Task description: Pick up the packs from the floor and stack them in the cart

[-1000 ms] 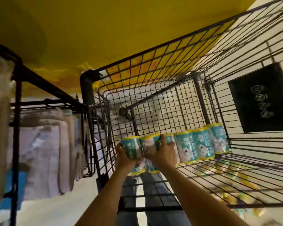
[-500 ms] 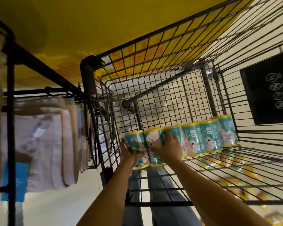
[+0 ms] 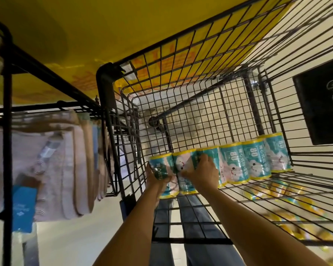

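Teal, yellow-rimmed cylindrical packs (image 3: 254, 160) line the black wire cart (image 3: 181, 104); left hand (image 3: 155, 177) and right hand (image 3: 202, 173) both grip the end packs.

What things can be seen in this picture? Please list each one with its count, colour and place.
packs: a row of about six, teal with yellow rims, standing inside the cart; more blurred ones under its wire floor at the right
cart: one, black wire, centre and right
black sign: one, white symbols, right cart wall
rack: one, black bars, left
hanging cloths: several, beige and pale pink, on the rack
blue tag: one, lower left
yellow surface: one, top
left hand: grip on the leftmost pack
right hand: grip on the next packs
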### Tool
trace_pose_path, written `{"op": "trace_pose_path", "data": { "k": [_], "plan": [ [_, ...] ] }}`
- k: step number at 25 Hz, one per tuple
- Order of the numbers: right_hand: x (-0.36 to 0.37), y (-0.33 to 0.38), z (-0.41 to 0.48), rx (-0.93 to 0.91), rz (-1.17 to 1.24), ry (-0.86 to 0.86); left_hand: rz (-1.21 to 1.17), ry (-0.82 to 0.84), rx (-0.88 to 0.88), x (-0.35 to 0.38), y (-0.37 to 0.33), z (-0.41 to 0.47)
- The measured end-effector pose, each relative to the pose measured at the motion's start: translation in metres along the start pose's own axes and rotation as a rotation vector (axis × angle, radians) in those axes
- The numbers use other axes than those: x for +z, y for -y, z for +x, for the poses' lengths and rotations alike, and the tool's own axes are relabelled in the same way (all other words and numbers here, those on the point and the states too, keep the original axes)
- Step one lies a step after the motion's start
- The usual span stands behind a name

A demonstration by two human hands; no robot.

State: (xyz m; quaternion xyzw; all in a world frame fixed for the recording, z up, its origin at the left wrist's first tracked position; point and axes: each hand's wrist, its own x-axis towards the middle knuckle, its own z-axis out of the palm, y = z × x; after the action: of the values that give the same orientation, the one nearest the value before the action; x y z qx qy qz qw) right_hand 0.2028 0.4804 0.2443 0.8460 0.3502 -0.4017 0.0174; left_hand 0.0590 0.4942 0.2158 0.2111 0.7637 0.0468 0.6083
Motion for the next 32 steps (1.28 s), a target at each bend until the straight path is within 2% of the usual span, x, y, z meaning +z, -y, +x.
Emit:
{"op": "trace_pose_path", "data": {
  "k": [6,11,14,17,19,24,28,32],
  "plan": [
    [-0.001,-0.001,-0.003,-0.054,-0.086,0.002,0.051,0.038,-0.002,-0.001,-0.003,-0.001],
    [-0.019,-0.004,0.001,-0.094,-0.044,0.094,0.159,0.003,0.038,-0.009,-0.016,-0.028],
    [-0.053,-0.004,-0.007,-0.184,-0.101,0.112,0.303,-0.014,0.170,-0.021,-0.032,-0.062],
    [-0.089,0.002,-0.022,-0.285,-0.145,0.077,0.613,0.010,0.365,-0.031,-0.059,-0.096],
    [-0.114,0.008,-0.034,-0.342,-0.189,0.018,0.823,0.008,0.485,-0.036,-0.086,-0.119],
    [-0.177,0.010,-0.073,-0.352,-0.160,-0.183,1.148,-0.016,0.735,-0.034,-0.146,-0.171],
    [-0.217,-0.007,-0.124,-0.290,-0.155,-0.393,1.294,-0.034,0.949,-0.026,-0.171,-0.223],
    [-0.241,-0.048,-0.197,-0.180,-0.157,-0.634,1.410,-0.006,1.301,0.001,-0.173,-0.295]
  ]
}}
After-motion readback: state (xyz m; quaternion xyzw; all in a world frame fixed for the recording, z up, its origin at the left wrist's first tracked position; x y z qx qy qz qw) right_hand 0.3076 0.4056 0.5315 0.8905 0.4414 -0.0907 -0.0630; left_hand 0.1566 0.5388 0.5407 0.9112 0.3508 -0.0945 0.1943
